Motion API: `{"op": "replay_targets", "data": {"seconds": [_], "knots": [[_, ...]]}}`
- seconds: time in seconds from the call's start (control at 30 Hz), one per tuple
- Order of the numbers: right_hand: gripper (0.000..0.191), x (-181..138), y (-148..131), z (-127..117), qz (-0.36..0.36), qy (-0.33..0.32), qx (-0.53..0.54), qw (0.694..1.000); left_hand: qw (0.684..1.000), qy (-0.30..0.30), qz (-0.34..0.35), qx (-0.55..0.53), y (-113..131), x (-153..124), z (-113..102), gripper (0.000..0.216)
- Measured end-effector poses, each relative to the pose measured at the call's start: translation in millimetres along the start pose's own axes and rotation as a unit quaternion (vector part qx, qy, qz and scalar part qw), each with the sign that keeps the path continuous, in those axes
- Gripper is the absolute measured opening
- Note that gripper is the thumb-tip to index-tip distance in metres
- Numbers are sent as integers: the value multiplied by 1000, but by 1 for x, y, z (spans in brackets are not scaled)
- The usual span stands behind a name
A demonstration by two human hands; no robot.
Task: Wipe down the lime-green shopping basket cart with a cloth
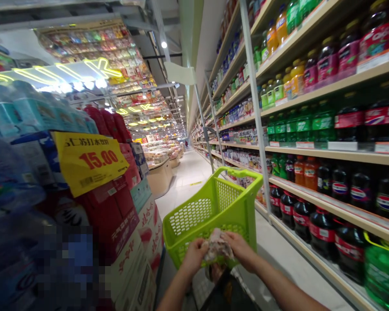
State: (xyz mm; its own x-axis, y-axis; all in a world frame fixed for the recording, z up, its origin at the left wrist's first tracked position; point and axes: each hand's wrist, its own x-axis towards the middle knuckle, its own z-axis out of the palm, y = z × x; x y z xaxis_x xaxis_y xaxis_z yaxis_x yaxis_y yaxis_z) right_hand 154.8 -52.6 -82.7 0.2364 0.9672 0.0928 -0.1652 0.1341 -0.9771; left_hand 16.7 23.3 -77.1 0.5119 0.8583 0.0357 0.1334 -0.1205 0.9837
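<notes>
My left hand (pixel 196 251) and my right hand (pixel 239 247) meet low in the middle of the view, both closed on a crumpled, pale pinkish bundle (pixel 218 244). It looks like a thin bag, but blur hides its exact kind. Just behind it stands a lime-green shopping basket (pixel 251 207) with perforated walls and a raised handle. The bundle covers part of the basket's near side. Beneath my hands is a dark, angular thing (pixel 230 291) that I cannot make out.
Shelves of soda bottles (pixel 322 224) line the right side. At left, drink cartons (pixel 123 224) are stacked beside bottle packs, with a yellow price sign (pixel 90 160) jutting out. A pale-floored aisle (pixel 186 172) runs ahead past display bins (pixel 160 177).
</notes>
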Motion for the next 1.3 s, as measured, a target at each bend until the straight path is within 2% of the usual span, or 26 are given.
{"op": "replay_targets", "data": {"seconds": [0.17,0.23,0.27,0.33,0.4,0.43,0.47,0.53,0.57,0.63,0.73,0.8,0.87,0.9,0.97,1.07,1.13,1.2,1.3], "knots": [[32,-8,-5,13,32,42,21,998,999,42,-14,-31,3,-14,-10,20],[30,-6,-3,18,-14,83,-16,996,996,66,-27,-48,0,-19,-7,17],[30,-6,-2,21,-61,109,-59,990,995,80,-33,-56,-2,-22,-5,15],[27,-7,4,28,-193,145,-179,954,991,107,-42,-69,-3,-27,2,13],[22,-10,12,34,-313,154,-304,887,985,109,-59,-116,-2,-33,8,10],[20,-12,17,36,-350,153,-355,853,979,94,-80,-165,-1,-36,11,12],[19,-14,22,37,-369,152,-395,827,966,71,-106,-223,1,-39,14,16],[19,-17,28,37,-371,156,-450,797,934,27,-143,-326,3,-43,16,20],[20,-18,30,35,-364,160,-466,790,924,21,-147,-353,3,-43,16,20],[28,-21,33,31,-364,163,-483,779,924,44,-132,-357,0,-39,13,18],[45,-25,38,30,-389,102,-484,777,925,89,-124,-347,-9,-28,10,16],[49,-25,46,36,-345,78,-462,813,923,93,-108,-357,-17,-22,13,18],[52,-22,53,45,-262,93,-438,855,913,78,-92,-391,-23,-20,20,19],[53,-19,56,49,-231,99,-435,865,904,66,-93,-413,-25,-21,23,19],[53,-12,57,54,-207,80,-456,862,881,55,-112,-456,-26,-24,26,14],[51,0,49,53,-217,43,-519,826,866,43,-147,-475,-24,-29,18,9],[44,10,41,50,-244,19,-546,801,880,17,-163,-446,-20,-28,7,15],[37,22,31,48,-289,-18,-546,786,913,-3,-157,-376,-14,-21,-5,22],[36,49,12,39,-371,-35,-532,760,989,30,-82,-122,-5,-3,-25,34]]}}
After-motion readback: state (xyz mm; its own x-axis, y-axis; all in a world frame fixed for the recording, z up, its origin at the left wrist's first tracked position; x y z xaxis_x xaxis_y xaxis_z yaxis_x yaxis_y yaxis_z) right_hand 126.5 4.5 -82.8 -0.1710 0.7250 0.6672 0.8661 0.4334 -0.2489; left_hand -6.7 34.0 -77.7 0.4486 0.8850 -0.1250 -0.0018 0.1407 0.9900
